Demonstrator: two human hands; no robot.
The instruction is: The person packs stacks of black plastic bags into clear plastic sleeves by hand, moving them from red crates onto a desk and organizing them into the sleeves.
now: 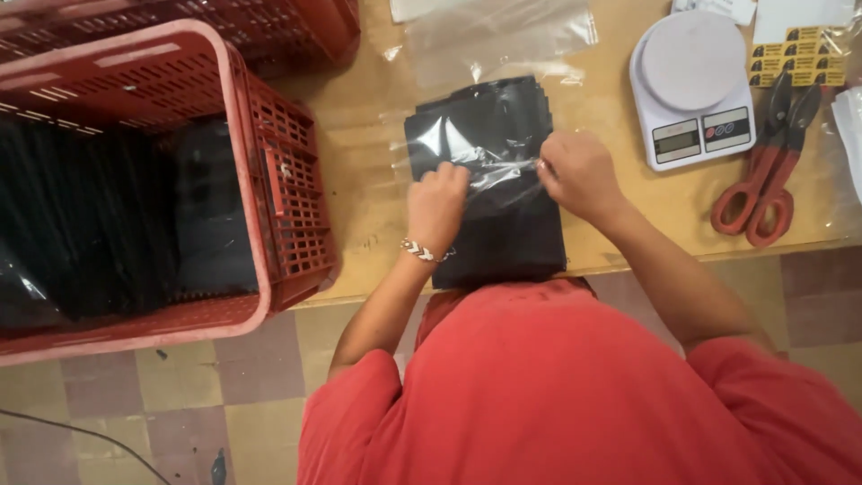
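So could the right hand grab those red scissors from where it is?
Probably yes. The right hand is busy pinching the clear bag, but only bare table lies between it and the red scissors.

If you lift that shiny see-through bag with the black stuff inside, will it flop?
Probably floppy: the clear bag wrinkles where the left hand and right hand pinch it. Likely slippery, since it glints. The black stack lies flat, so it shouldn't roll.

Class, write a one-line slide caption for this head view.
Both hands, left hand and right hand, grip a clear plastic bag over black folded items.
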